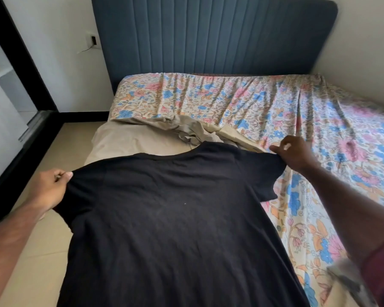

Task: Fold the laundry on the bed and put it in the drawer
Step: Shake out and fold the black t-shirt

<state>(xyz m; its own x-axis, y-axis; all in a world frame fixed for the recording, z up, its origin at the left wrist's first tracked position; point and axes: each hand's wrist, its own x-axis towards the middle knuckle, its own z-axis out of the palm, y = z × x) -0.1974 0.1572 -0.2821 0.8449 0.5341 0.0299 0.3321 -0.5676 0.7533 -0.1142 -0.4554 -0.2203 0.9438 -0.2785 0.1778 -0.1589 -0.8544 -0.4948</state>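
Nearest the foot of the bed (319,218), a black T-shirt (164,218) is spread out with its collar toward the headboard (208,36). At the shirt's left shoulder, the left hand (51,189) pinches the fabric between thumb and curled fingers; at the right sleeve, the right hand (295,151) grips the cloth the same way. Just beyond the collar lies a crumpled beige garment (186,131), partly on the flowered sheet (253,100). Behind it all rises the blue padded headboard.

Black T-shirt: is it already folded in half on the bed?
No, the black T-shirt is spread open, the left hand and right hand pinching its shoulders.
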